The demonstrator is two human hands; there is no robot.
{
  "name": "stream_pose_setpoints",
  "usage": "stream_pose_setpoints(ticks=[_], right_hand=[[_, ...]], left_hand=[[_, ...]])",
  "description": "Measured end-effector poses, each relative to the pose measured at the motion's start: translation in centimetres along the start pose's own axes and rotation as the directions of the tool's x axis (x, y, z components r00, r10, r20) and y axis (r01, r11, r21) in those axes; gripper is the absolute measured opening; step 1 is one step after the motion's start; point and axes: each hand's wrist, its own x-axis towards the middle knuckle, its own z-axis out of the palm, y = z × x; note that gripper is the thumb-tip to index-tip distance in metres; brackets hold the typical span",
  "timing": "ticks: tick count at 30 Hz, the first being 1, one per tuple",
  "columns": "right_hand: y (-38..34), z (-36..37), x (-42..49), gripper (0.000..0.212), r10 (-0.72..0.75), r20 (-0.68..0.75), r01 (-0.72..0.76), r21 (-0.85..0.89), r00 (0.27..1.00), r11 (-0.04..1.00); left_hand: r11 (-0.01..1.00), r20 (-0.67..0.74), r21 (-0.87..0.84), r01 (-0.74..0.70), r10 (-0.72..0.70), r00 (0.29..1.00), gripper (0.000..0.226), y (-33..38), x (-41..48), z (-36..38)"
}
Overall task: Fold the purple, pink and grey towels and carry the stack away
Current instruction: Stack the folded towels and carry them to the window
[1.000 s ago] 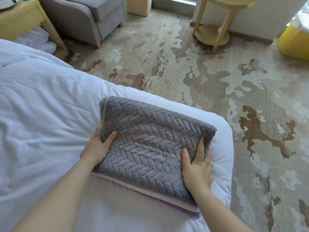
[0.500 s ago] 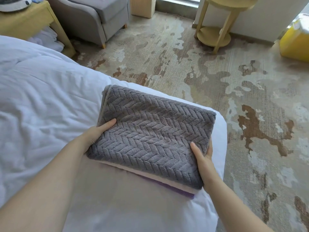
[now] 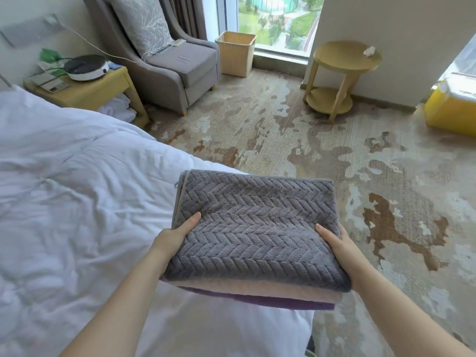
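Grey herringbone towel (image 3: 252, 228) tops a folded stack (image 3: 283, 266) of three, with a pink towel (image 3: 257, 289) and a purple towel (image 3: 278, 302) showing as bands along its near edge. The person's left hand (image 3: 175, 237) grips the stack's left side and the right hand (image 3: 337, 243) its right side, each thumb pressed on the grey top, the fingers hidden beneath. The stack is held level over the right-hand corner of a white bed (image 3: 77, 189), its far side jutting out above the patterned carpet (image 3: 322, 150). Beyond stand a grey armchair (image 3: 180, 65), a wicker bin (image 3: 235, 54) by the window, a round side table (image 3: 345, 57) and a yellow bedside table (image 3: 103, 91) at the bed's far edge
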Motion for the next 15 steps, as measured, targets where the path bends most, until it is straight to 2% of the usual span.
stream_pose_setpoints(ticks=[7,15], right_hand=[[-6.2,-5.6,-1.8,0.077,-0.094,-0.005,0.094,-0.066,0.996,0.993],[-14.0,-15.5,3.6,0.061,-0.212,0.069,0.215,-0.038,0.975,0.976]], left_hand=[[0.994,-0.063,-0.067,-0.083,0.078,0.995,0.105,5.2,-6.5,3.2],[0.984,-0.148,-0.09,-0.153,0.139,0.979,0.1,13.8,-8.1,12.5]])
